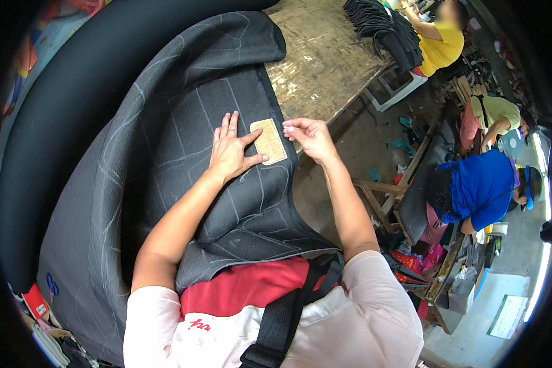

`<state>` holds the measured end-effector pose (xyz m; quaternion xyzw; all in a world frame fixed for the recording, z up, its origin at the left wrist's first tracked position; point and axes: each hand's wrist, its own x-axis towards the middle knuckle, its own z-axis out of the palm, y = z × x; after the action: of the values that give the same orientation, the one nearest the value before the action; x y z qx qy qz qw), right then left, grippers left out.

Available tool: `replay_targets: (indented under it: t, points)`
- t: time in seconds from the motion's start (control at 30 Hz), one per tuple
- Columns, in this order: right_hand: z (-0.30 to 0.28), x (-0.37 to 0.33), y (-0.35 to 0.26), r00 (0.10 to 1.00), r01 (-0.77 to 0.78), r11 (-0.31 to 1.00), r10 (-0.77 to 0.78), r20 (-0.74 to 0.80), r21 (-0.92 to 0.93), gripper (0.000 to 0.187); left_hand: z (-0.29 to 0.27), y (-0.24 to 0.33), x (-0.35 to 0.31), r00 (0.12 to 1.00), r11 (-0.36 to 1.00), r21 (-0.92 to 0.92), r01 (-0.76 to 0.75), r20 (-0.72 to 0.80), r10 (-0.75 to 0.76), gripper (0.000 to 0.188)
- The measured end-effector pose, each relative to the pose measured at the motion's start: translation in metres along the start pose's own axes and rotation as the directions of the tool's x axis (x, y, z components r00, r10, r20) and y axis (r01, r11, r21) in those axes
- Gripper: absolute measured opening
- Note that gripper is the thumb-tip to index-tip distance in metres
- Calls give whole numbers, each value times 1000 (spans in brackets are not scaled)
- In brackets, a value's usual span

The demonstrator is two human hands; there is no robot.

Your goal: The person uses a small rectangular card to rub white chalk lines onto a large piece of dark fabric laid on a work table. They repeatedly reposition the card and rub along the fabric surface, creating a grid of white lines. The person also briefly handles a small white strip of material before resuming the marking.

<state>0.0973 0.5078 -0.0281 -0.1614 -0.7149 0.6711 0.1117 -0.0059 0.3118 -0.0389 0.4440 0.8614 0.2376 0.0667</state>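
Dark grey fabric (193, 132) covers the near part of the table and runs down to my body, its surface crossed with pale outlines. On it, close to the right edge, lies a small tan rectangular template (272, 147) with rounded corners. My left hand (230, 152) rests flat with fingers spread; the thumb and index finger press on the template's left side. Just right of the template, my right hand (313, 138) pinches a small white piece of chalk (288, 128) near the fabric's edge.
A thick black fabric roll (40, 147) curves along the left. Bare worn wooden tabletop (319, 55) shows beyond the cloth, with stacked dark strips (380, 27) at its far end. Several people sit or bend at work on the right, around a wooden bench (444, 270) and scattered scraps.
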Motion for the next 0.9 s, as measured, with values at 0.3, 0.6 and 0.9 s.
replay_targets:
  t: [0.3, 0.6, 0.9]
  points:
    - [31, -4, 7, 996, 9, 990, 3, 89, -138, 12, -1, -2, 0, 998, 999, -34, 22, 56, -21, 71]
    - [45, 9, -12, 919, 272, 781, -38, 392, -562, 9, 0, -3, 0, 998, 1000, 13, 16, 65, -17, 80]
    - [66, 43, -9, 891, 454, 459, -239, 386, -764, 6, 0, 2, 0, 991, 993, -57, 108, 82, -103, 120]
